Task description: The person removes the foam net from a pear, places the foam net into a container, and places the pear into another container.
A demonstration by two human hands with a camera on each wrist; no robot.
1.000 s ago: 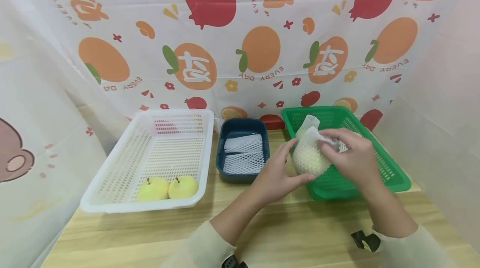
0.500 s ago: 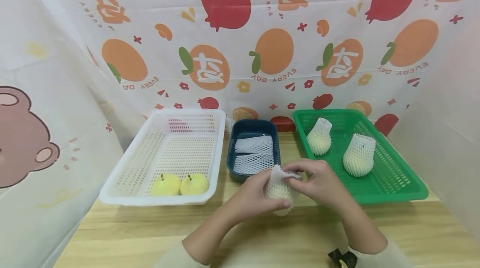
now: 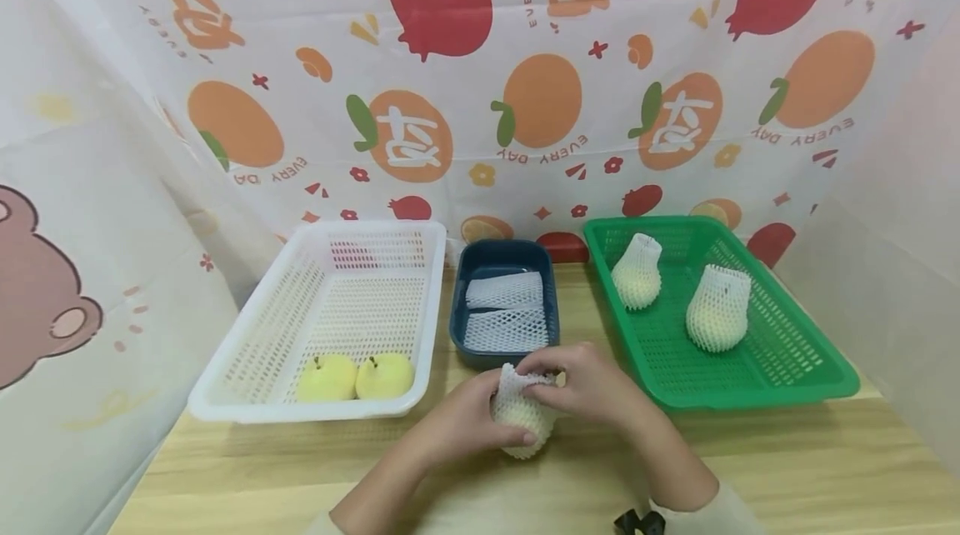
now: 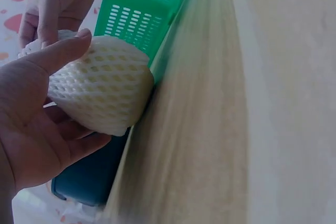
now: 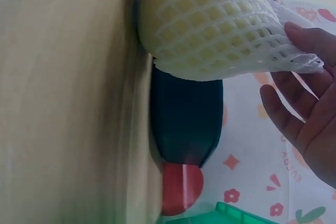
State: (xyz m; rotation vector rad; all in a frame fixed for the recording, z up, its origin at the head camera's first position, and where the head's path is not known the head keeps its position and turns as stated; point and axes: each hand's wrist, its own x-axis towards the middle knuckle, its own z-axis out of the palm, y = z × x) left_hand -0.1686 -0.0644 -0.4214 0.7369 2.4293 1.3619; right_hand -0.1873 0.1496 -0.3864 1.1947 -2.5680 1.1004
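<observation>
A round yellow pear in a white foam net (image 3: 521, 417) is between both hands, in front of the dark blue box. My left hand (image 3: 467, 420) grips it from the side, thumb across the front, as the left wrist view shows. The right hand (image 3: 585, 385) pinches the upper edge of the foam net (image 5: 294, 56). In the left wrist view, the bare end of the pear (image 4: 143, 90) shows beyond the net. Two bare yellow pears with stems, one at the left (image 3: 327, 378) and another beside it (image 3: 385, 375), lie in the white basket (image 3: 300, 413).
At the right, a green basket (image 3: 750, 396) holds two netted pears, one farther back (image 3: 637, 272) and one nearer (image 3: 718, 310). Flat foam nets (image 3: 506, 329) lie inside the dark blue box (image 3: 491, 360). A printed curtain (image 3: 480, 27) hangs behind the wooden table (image 3: 247, 468).
Both hands have carried the netted pear from over the green basket leftward and nearer the body. The left hand still grips the pear and the right still pinches the net.
</observation>
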